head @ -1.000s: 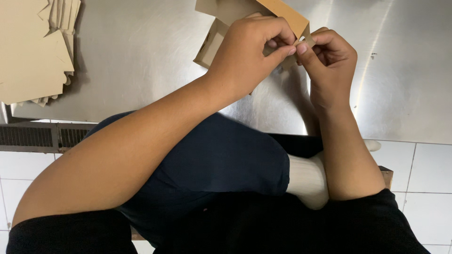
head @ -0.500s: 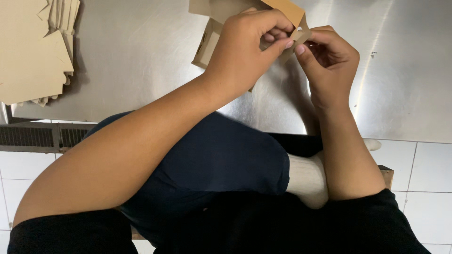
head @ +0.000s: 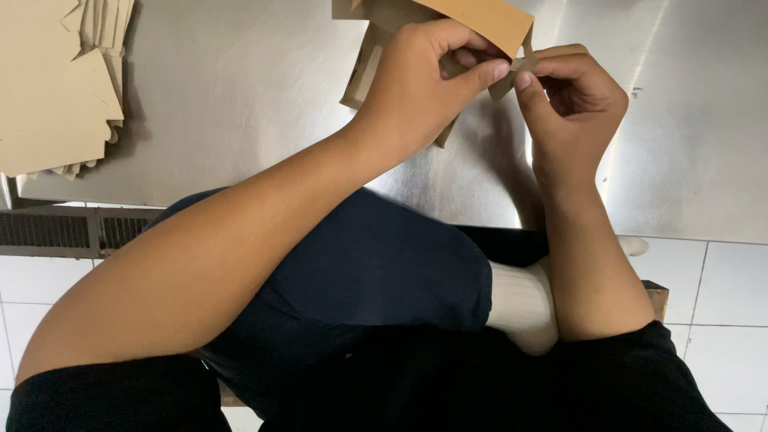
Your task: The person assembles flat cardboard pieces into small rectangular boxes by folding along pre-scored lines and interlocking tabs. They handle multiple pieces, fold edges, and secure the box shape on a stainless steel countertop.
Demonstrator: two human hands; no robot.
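Brown cardboard piece (head: 480, 20) pinched between both hands, left hand (head: 420, 84) and right hand (head: 572, 108), above steel table (head: 240, 96).

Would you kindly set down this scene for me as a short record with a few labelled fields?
Setting: steel table above a white tiled floor
Left hand: grips the brown cardboard piece, thumb and forefinger pinching its small tab
Right hand: fingers pinch the same tab from the other side
Cardboard piece: held partly folded above the table
Nearby: stack of flat cardboard blanks at the table's far left
Person: seated, dark trousers, white sock
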